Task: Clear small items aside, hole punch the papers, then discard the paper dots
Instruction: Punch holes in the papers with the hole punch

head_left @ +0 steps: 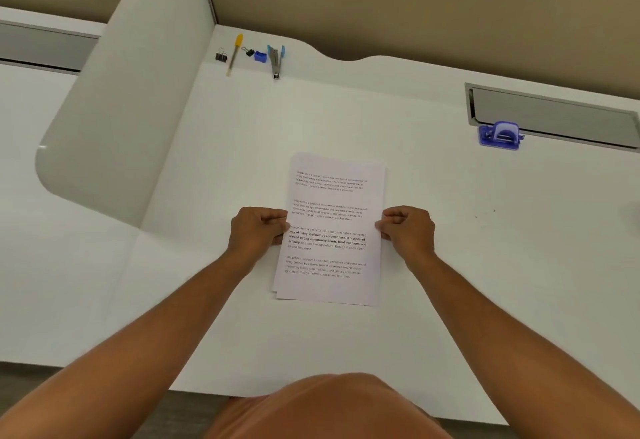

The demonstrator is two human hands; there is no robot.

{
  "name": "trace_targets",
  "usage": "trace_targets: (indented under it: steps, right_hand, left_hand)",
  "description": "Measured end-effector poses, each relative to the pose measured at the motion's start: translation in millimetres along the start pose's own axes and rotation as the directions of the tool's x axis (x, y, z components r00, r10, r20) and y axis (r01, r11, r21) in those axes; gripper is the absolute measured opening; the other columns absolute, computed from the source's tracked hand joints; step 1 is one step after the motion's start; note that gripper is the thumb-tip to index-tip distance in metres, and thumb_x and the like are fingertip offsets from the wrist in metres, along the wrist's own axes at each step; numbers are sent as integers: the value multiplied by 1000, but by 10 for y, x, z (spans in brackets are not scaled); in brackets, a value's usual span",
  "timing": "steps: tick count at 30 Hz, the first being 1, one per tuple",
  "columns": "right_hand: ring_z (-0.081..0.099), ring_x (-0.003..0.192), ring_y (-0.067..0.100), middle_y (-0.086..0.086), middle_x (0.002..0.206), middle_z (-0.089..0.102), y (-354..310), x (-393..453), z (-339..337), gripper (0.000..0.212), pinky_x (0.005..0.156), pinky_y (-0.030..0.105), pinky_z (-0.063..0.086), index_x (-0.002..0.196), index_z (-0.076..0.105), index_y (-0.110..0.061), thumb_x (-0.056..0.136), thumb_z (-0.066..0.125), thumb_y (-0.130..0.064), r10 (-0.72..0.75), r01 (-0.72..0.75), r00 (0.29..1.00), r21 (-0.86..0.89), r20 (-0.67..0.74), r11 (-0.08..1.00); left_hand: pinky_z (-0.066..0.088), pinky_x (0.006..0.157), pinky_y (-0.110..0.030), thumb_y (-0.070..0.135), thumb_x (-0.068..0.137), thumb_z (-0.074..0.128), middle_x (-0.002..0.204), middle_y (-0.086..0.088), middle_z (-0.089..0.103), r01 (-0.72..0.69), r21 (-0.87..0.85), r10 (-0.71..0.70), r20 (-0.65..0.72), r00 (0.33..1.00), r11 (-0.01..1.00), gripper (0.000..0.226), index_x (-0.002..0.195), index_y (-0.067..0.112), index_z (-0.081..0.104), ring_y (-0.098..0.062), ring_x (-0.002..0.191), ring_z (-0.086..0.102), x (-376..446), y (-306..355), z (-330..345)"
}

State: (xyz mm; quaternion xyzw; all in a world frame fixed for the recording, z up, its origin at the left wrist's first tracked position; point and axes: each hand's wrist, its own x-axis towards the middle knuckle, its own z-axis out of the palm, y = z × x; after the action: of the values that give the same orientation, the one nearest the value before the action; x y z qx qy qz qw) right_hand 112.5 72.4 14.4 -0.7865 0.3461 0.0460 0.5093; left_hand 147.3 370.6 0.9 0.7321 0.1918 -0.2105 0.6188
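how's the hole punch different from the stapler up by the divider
The hole punch is purple-blue, squat and domed, alone at the desk's right by the metal tray. The stapler is slim, silver with light blue trim, lined up among small items at the back left. Both sit untouched.

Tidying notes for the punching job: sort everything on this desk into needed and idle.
Needed: papers, held at the edges by left hand and right hand; hole punch.
Idle, far corner: two binder clips, pen, sharpener, stapler.
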Motion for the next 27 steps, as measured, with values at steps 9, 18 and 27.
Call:
trace_targets:
  steps: [9,18,27]
  right_hand:
    - [78,91,35,17,93,77,-27,-4,12,26,82,40,66,98,76,-4,77,86,7,82,-85,996,125,29,989]
    - [76,83,29,18,94,78,-49,-4,21,29,79,37,65,101,75,1,75,87,7,93,-96,995,127,30,987]
    - [75,80,27,16,90,77,-63,-5,12,28,69,28,64,98,75,0,74,88,8,107,-110,994,136,32,985]
  left_hand:
    - [69,69,-31,3,93,80,89,-7,84,-28,31,29,-24,999,999,15,108,4,80,-19,76,83,9,-26,12]
    - [67,66,-26,3,96,77,95,-13,83,-59,70,61,-29,998,996,20,115,0,79,-17,74,82,5,-44,17]
    - [69,72,-33,7,90,85,94,-11,83,-36,15,37,-33,999,999,22,110,3,78,-25,81,83,-11,-31,28]
